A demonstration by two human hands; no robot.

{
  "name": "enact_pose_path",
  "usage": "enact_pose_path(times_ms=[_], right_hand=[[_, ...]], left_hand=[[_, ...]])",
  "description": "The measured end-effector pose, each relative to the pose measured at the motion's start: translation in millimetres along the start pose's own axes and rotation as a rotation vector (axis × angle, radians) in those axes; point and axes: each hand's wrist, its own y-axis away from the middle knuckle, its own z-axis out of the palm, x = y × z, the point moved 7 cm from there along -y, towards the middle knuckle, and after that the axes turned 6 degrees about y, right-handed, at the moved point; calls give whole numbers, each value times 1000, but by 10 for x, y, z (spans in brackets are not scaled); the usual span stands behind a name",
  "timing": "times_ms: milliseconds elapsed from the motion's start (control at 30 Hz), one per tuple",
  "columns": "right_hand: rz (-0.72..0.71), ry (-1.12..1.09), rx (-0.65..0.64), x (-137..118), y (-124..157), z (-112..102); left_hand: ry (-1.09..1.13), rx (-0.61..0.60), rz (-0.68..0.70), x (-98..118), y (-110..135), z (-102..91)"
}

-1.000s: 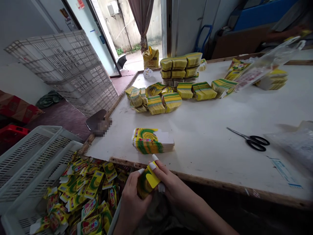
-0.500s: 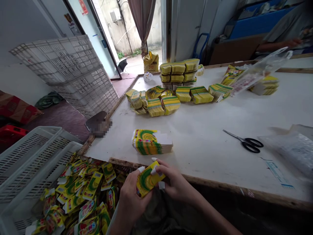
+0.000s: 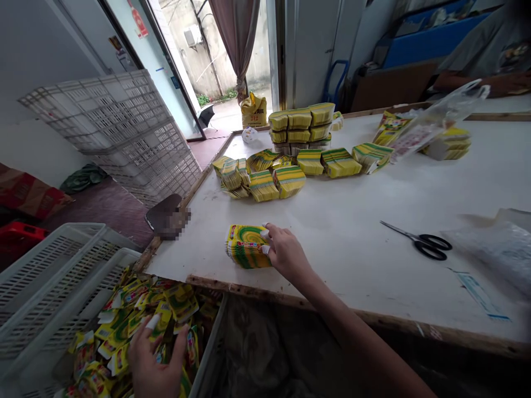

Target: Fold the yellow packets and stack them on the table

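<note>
The right hand (image 3: 288,251) is on the end of a stack of yellow-green printed cartons (image 3: 246,246); whether it pinches one, I can't tell. The left hand (image 3: 155,359) spreads wide above yellow packets (image 3: 118,331) in a plastic crate (image 3: 212,338). Scissors (image 3: 431,246) lie right of both.

The person's two hands, which were together at the table's edge around a yellow-and-green carton, have come apart, and the carton is no longer between them. The left hand (image 3: 155,365) has dropped to the crate (image 3: 211,344) and is now above the heaped packets (image 3: 120,359), thumb and fingers spread. The right hand (image 3: 288,254) has reached forward over the table (image 3: 340,249), its white-tipped fingers now touching the right end of the carton stack (image 3: 245,247) and covering part of it.
</note>
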Motion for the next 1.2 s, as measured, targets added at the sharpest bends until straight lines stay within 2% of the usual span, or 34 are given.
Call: enact_pose_path(times_ms=[100, 200, 267, 333, 400, 467, 567, 633, 700, 833, 900, 1000, 1067, 1133, 1200], right_hand=[[-6, 41, -41, 9, -59, 104], [-10, 42, -37, -21, -37, 69], [-15, 22, -22, -83, 45, 15], [-36, -82, -28, -194, 207, 2], [-64, -290, -86, -339, 444, 68], [-70, -517, -203, -486, 718, 211], [6, -849, -331, -636, 1059, 401], [86, -992, -387, -680, 1192, 483], [136, -1044, -443, -699, 1257, 533], [205, -1056, -516, -607, 1252, 591], [248, -1086, -467, -484, 1195, 572], [297, -1149, -399, -313, 1113, 524], [317, -1167, -403, -247, 1090, 512], [315, -1143, -392, -196, 1070, 482], [258, -1046, -336, -146, 1027, 389]], left_hand=[[87, -166, -84, -7, 217, 351], [243, -314, -181, 69, 431, 694], [404, -414, -207, 199, 545, 892], [662, -468, -195, 395, 616, 1030], [972, -438, -212, 580, 637, 1094], [1218, -353, -321, 687, 632, 1133], [1389, -185, -565, 746, 627, 1173], [1455, -108, -673, 786, 629, 1190], [1474, -65, -720, 810, 637, 1206], [1343, -22, -753, 722, 728, 1228], [1251, -89, -706, 674, 777, 1245], [1055, -199, -561, 600, 804, 1254], [960, -176, -527, 504, 795, 1236], [916, -128, -551, 410, 754, 1194], [902, -176, -565, 393, 658, 1139]])
